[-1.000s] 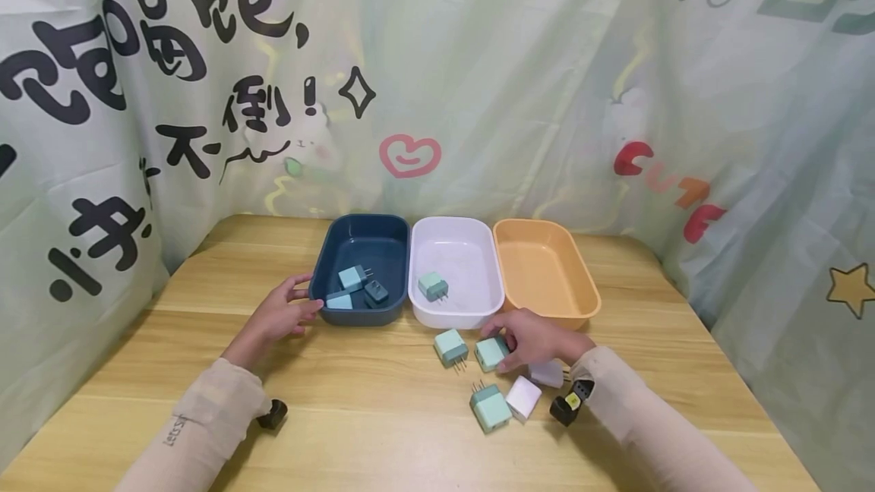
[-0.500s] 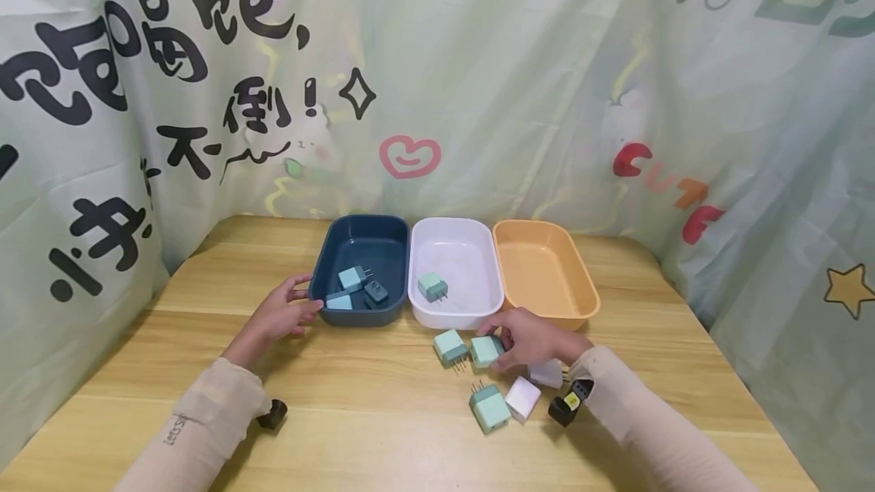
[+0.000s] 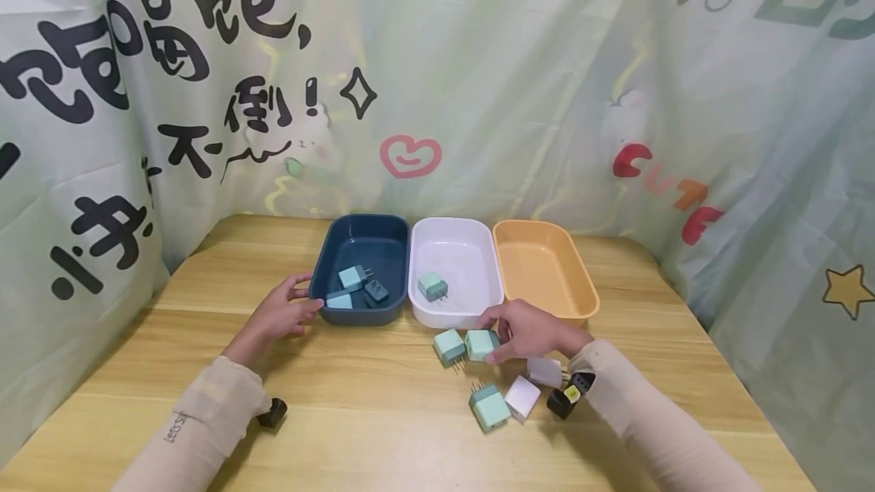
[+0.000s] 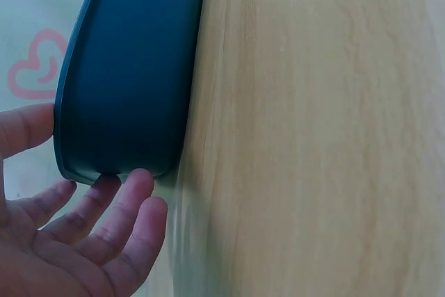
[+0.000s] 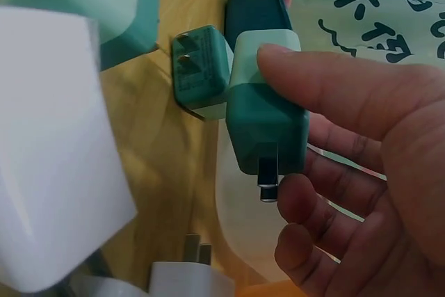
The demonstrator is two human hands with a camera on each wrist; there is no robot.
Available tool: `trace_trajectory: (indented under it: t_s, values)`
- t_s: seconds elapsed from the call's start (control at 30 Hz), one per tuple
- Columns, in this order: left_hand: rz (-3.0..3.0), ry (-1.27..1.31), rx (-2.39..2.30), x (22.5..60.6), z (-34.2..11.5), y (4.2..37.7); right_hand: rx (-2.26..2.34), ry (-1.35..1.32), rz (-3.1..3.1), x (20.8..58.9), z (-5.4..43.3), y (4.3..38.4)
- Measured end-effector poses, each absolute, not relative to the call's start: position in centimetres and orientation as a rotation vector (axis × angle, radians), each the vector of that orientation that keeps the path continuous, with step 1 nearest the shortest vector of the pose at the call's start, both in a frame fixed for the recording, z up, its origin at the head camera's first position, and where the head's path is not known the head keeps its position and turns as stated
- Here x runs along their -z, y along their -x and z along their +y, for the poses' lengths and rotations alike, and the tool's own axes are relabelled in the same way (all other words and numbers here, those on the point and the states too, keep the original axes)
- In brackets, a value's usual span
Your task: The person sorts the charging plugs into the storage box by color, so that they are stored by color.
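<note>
My right hand (image 3: pixel 529 331) pinches a two-tone green wall charger (image 5: pixel 268 123) between thumb and fingers, just in front of the white bin (image 3: pixel 456 321); the metal prongs point out of its dark end. Beside it lies another green charger (image 3: pixel 448 348), and a third green charger (image 3: pixel 489 408) is nearer the front edge. Two white chargers (image 3: pixel 522 398) lie below the right wrist. At the left, my left hand (image 3: pixel 280 313) touches the near-left corner of the navy bin (image 4: pixel 132 67), thumb at its rim and fingers loosely extended along its side.
Three bins stand side by side, the orange bin (image 3: pixel 547 264) at the right. Several chargers (image 3: pixel 352 278) lie inside the navy one, and a green charger (image 3: pixel 433 286) sits in the white one. A wooden table (image 3: pixel 383 416) runs up to a printed curtain (image 3: pixel 478 59).
My right hand has shifted slightly left and away from me, carrying the green charger up beside the neighbouring one. The left hand stays at the navy bin.
</note>
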State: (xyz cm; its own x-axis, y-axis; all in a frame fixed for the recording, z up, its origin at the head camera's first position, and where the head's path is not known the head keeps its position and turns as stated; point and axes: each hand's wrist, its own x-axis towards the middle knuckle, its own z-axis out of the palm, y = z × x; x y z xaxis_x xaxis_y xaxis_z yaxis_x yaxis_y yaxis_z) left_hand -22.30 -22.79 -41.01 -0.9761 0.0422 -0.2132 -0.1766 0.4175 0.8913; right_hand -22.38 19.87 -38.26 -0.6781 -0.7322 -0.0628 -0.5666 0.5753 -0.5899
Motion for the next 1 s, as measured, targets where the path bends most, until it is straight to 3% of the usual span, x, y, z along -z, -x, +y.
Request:
trace_trajectory:
  t_s: [1.0]
  values:
    - [2.477,0.103,-1.573,40.9,-22.8,22.3,0.826,0.992,2.569,35.1,18.9,24.1]
